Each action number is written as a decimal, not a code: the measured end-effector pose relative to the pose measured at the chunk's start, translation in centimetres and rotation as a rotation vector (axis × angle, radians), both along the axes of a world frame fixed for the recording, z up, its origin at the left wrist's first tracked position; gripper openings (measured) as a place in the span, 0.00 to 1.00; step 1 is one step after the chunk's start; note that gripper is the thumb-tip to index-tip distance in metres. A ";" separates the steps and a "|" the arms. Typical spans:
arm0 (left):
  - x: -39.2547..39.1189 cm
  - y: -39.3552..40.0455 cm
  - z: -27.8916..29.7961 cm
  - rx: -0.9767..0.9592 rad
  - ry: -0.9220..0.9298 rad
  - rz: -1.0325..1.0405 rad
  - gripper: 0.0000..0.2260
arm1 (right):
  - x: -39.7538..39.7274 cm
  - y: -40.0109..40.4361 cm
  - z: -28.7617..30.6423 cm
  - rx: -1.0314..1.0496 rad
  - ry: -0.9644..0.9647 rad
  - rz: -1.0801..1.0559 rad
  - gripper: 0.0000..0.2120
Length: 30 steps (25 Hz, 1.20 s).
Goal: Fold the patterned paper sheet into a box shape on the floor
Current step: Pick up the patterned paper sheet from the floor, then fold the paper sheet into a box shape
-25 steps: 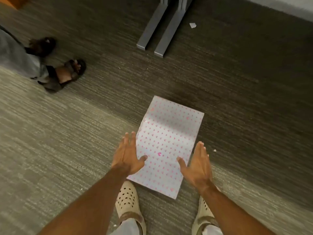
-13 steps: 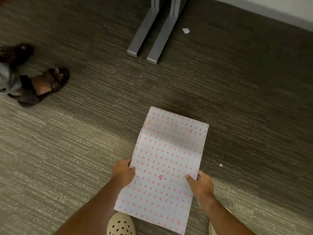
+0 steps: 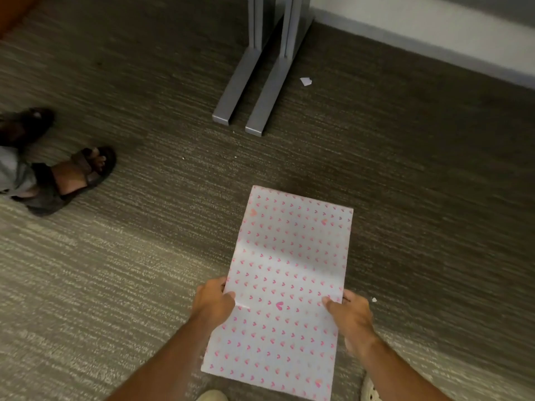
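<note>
Head view: grey striped carpet covers the floor, darker toward a pale wall base at top right. Two grey metal legs stand on the carpet near the wall, with a small white scrap just beside them. At the left edge, another person's sandalled foot rests on the carpet. No containers are in view. The sheet, white with pink hearts, carries a crease across its middle; its far edge appears to lie on or near the carpet, though contact cannot be confirmed. The left hand pinches the sheet's left edge, thumb on top, fingers underneath. The right hand grips the right edge the same way. Pale shoes show at the bottom edge. Compared with one second ago, both hands were open and clear above the sheet; they have since closed on its sides, and the sheet's near end is raised toward the camera.
</note>
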State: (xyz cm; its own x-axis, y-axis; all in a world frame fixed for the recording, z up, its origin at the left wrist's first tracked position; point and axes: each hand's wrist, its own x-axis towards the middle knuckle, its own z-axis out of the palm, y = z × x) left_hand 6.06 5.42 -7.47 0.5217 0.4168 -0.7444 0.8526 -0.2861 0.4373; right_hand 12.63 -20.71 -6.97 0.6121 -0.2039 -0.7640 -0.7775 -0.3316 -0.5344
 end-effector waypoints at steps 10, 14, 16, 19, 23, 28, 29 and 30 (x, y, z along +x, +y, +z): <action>11.9 3.2 7.5 0.063 -0.152 -0.136 0.15 | 11.0 2.0 7.0 -0.059 -0.040 0.037 0.07; 16.9 3.0 6.4 0.057 -0.185 -0.184 0.13 | 16.8 1.6 5.8 -0.041 -0.092 0.152 0.04; 19.1 2.9 5.4 0.067 -0.187 -0.169 0.12 | 19.4 1.6 4.9 0.001 -0.114 0.205 0.03; 22.4 3.0 4.1 0.015 -0.262 -0.155 0.12 | 23.5 1.8 3.6 -0.019 -0.102 0.228 0.07; 26.9 2.6 2.6 0.008 -0.252 -0.171 0.15 | 27.4 1.2 2.4 -0.039 -0.132 0.236 0.05; 32.9 3.0 -0.7 0.001 -0.270 -0.193 0.18 | 31.9 1.2 -0.1 -0.053 -0.147 0.190 0.15; 34.2 3.2 -1.1 0.002 -0.284 -0.201 0.18 | 32.9 1.3 -0.6 -0.049 -0.153 0.179 0.15; 35.3 3.3 -1.5 0.011 -0.302 -0.208 0.19 | 33.8 1.5 -0.9 -0.043 -0.156 0.171 0.13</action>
State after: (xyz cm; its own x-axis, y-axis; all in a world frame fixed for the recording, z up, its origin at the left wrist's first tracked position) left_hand 41.34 8.71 -8.99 0.7920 0.2855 -0.5397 0.6082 -0.4459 0.6567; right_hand 46.45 -19.25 -7.91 0.7507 -0.1173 -0.6502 -0.6171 -0.4760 -0.6266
